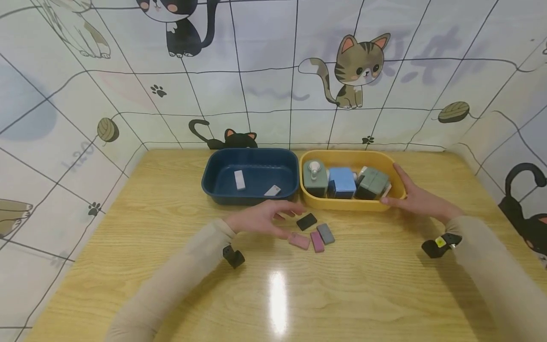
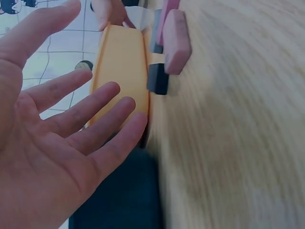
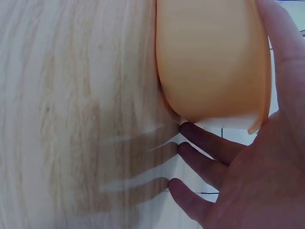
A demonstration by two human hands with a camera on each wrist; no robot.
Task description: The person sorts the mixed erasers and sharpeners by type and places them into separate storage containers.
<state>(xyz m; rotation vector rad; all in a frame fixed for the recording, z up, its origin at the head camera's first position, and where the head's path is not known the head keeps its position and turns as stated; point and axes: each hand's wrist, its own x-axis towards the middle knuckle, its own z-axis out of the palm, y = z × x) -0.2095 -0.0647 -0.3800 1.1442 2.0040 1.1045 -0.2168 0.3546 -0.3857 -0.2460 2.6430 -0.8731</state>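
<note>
My left hand (image 1: pixel 268 217) hovers over the table with fingers spread and slightly bent, holding nothing. Just past its fingertips lie a small pink block (image 1: pixel 299 241), a magenta block (image 1: pixel 317 242), a grey block (image 1: pixel 326 233) and a black block (image 1: pixel 306 222). The left wrist view shows the pink block (image 2: pixel 177 43) near the fingers, partly overlapping the others. My right hand (image 1: pixel 420 198) grips the right end of a yellow bin (image 1: pixel 346 204), its thumb at the front rim. In the right wrist view, several fingers reach around the bin's end (image 3: pixel 209 62); the rest is hidden.
Left of the yellow bin stands a dark blue bin (image 1: pixel 252 199) with a white block (image 1: pixel 240 180) and another pale block (image 1: pixel 272 190) inside. The yellow bin holds green boxes (image 1: pixel 373 183) and a blue box (image 1: pixel 342 182). A cat-patterned wall (image 1: pixel 265 95) rises behind the wooden table.
</note>
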